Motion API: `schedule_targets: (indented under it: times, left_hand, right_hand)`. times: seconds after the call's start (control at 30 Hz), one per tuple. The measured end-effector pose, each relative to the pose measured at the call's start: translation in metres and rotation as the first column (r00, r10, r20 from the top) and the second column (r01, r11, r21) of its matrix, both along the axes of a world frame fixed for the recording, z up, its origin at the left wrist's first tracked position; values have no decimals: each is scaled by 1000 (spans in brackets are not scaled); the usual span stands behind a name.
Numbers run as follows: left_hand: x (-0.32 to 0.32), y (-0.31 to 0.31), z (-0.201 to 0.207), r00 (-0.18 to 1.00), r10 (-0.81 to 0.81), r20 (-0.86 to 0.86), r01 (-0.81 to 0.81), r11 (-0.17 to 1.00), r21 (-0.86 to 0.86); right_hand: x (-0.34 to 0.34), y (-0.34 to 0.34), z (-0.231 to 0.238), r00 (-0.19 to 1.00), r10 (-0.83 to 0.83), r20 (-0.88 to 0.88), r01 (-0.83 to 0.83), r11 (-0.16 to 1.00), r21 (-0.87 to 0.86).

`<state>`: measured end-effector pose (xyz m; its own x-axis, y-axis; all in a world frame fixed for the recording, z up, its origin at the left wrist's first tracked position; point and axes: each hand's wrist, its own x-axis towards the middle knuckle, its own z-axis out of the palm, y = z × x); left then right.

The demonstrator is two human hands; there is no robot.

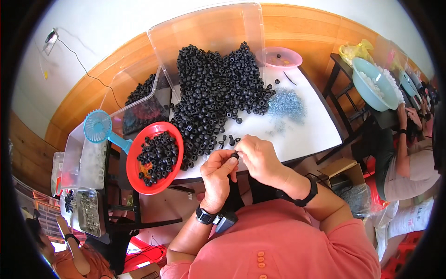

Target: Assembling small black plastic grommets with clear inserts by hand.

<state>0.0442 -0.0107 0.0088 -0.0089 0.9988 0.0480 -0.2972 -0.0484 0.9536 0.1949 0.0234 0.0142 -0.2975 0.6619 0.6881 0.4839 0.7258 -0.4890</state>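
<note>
Close together at the table's near edge, both hands are closed over a small black part [235, 155]. My left hand [216, 173] pinches it between thumb and fingers. With its fingertips pressed together, my right hand [261, 156] meets the part from the right; what it grips is too small to make out. Just beyond the hands lie several loose black parts [231, 140]. Behind them spreads a large heap of black ring-like parts [218, 93]. To its right is a pile of small clear bluish pieces [286, 106].
A red bowl [132, 166] of black parts is at the left, with a light-blue handheld fan [98, 126] beside it. Clear plastic bins [209, 28] stand behind and left. A pink dish [292, 59] sits at the back. Other people [409, 160] work at both sides.
</note>
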Motion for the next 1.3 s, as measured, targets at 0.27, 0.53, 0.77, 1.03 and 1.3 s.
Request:
schedule_targets:
  times: [0.27, 0.53, 0.77, 1.03, 1.3]
  left_hand:
    - [-6, 7, 13, 994, -78, 72, 87, 987, -137]
    - [1, -3, 12, 996, -46, 78, 58, 985, -161]
    - [4, -9, 4, 998, -9, 59, 15, 995, -101]
    - [7, -9, 11, 996, 14, 85, -7, 996, -87]
    - [5, -12, 19, 998, -57, -32, 53, 993, -103]
  right_hand:
    - [-3, 4, -9, 979, 42, -200, -48, 999, -23]
    - [-1, -11, 2, 999, -52, -13, 53, 995, 84]
    - [-2, -17, -2, 996, -90, -2, 90, 995, 37]
    - [-9, -30, -4, 991, -58, -117, 57, 998, -8]
    - [-7, -19, -15, 983, -150, -105, 160, 982, 97]
